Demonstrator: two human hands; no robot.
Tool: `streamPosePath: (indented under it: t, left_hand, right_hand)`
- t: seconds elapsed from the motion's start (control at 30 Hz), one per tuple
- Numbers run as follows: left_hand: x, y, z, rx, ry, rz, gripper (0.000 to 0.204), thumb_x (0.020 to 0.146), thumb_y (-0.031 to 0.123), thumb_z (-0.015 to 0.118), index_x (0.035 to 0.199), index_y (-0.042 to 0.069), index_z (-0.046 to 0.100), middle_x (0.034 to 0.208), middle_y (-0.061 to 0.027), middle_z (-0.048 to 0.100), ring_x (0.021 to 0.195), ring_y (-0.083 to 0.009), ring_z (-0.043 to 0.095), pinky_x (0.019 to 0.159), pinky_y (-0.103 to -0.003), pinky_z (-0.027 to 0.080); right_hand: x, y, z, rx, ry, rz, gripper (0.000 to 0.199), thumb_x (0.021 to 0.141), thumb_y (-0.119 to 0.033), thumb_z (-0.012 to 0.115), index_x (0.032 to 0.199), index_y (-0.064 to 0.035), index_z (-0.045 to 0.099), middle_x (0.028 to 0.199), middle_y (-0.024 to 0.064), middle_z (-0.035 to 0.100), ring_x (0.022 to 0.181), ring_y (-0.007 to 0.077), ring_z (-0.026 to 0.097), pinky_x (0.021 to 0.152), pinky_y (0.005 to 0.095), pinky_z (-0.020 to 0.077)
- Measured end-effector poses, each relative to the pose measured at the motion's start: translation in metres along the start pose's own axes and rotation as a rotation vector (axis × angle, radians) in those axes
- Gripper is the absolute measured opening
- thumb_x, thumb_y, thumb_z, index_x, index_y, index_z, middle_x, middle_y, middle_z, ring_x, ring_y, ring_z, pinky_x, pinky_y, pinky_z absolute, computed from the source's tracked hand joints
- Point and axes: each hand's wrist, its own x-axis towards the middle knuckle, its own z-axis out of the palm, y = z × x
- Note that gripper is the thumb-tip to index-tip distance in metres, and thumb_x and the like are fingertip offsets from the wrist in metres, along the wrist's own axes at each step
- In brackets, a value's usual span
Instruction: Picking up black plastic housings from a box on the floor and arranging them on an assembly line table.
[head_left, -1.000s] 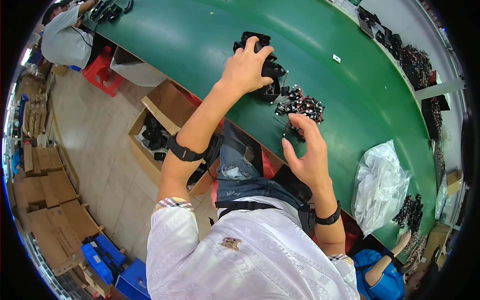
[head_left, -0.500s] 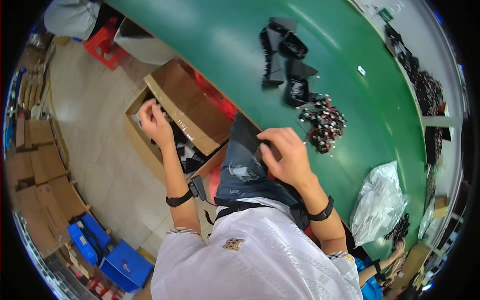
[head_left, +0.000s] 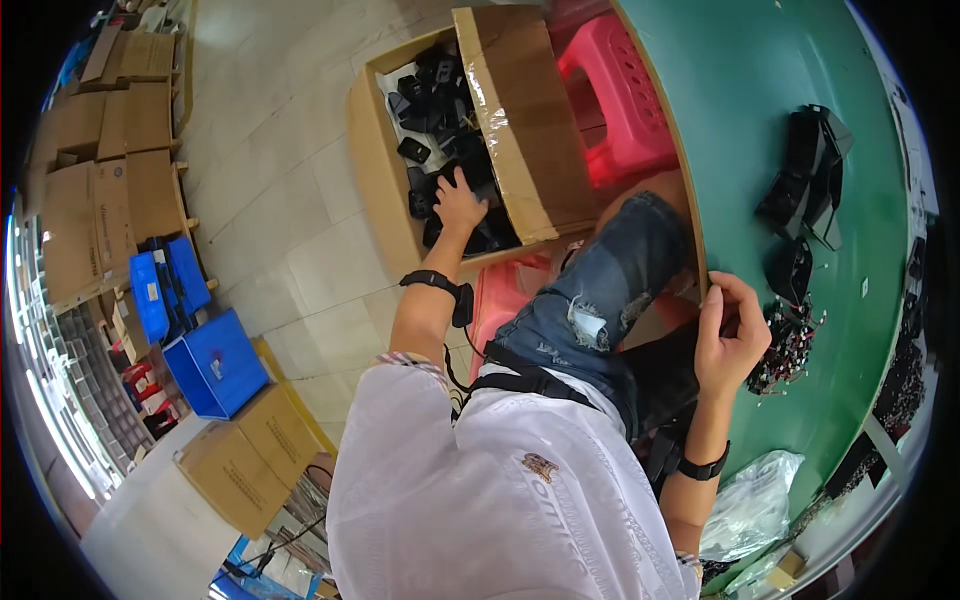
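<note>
My left hand [head_left: 460, 207] reaches down into an open cardboard box [head_left: 372, 185] on the floor. Its fingers are spread over a heap of black plastic parts [head_left: 437, 105], with no part held in them that I can see. At the edge of the green table [head_left: 770, 70], my right hand [head_left: 732, 338] hangs with loosely bent fingers, thumb and forefinger a little apart, nothing visible between them. Just beyond it on the table lie several black housings [head_left: 805, 175] and a tangled pile of small wired components [head_left: 787, 350].
A raised cardboard flap [head_left: 530, 125] covers the box's right side. Behind it, under the table's edge, stands a pink plastic stool [head_left: 625, 95]. A clear plastic bag [head_left: 750, 510] lies at the near right. Blue bins [head_left: 215, 365] and stacked cartons [head_left: 105, 190] line the left.
The view has swung left toward the box. My left hand has gone from above the box's edge down among the black parts. My right hand is now at the table's edge.
</note>
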Motion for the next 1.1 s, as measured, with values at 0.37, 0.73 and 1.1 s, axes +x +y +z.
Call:
streamPosePath:
  t: [0.37,0.73,1.1]
  left_hand:
    - [0.018,0.013,-0.049,0.139,0.223,0.291,0.097,0.061,0.014,0.082,0.142,0.022,0.029,0.146,-0.0181,0.021,0.13,-0.0482,0.027,0.094,-0.053,0.044]
    - [0.109,0.008,-0.042,0.176,-0.168,0.525,0.113,0.049,0.037,0.086,0.142,0.01,0.027,0.141,-0.0263,0.032,0.135,-0.0437,0.024,0.109,-0.059,0.02]
    - [0.072,0.027,-0.013,-0.204,0.11,0.238,0.075,0.069,0.02,0.071,0.136,0.016,0.039,0.13,-0.0305,0.037,0.115,-0.0486,0.044,0.097,-0.051,0.04]
  right_hand:
    - [-0.001,-0.001,0.0,-0.092,-0.003,0.022,0.012,0.089,-0.003,0.057,0.097,0.0024,0.064,0.067,-0.0005,0.057,0.058,0.0037,0.05,0.052,0.0169,0.0351]
    - [-0.002,0.003,0.003,-0.106,0.067,0.006,0.01,0.084,-0.003,0.061,0.092,-0.0006,0.066,0.061,-0.0013,0.057,0.049,0.0018,0.043,0.046,0.0177,0.0288]
    - [-0.002,0.005,0.003,-0.099,0.075,0.02,0.01,0.084,-0.003,0.062,0.092,-0.0007,0.066,0.063,-0.0017,0.057,0.049,0.0017,0.043,0.046,0.0175,0.029]
